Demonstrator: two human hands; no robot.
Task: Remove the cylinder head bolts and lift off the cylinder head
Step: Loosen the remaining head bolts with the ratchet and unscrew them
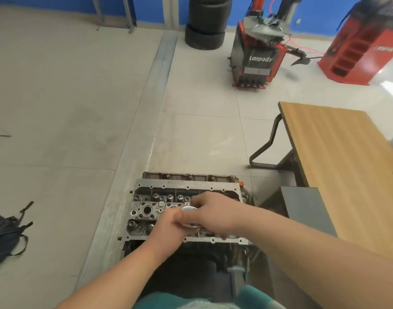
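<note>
Both hands are met over the middle of the cylinder head [168, 204]: the right hand [210, 214] is curled round a round silvery tool head [189, 209], the left hand [168, 226] closed beneath it. Directly under them, the cylinder head lies with its long axis left to right, still seated on the engine block [224, 259].

One cylinder head [146, 210], two hands, left hand [168, 224] and right hand [211, 215], one table [338, 166], one backpack [4, 235], two red machines were there.
</note>
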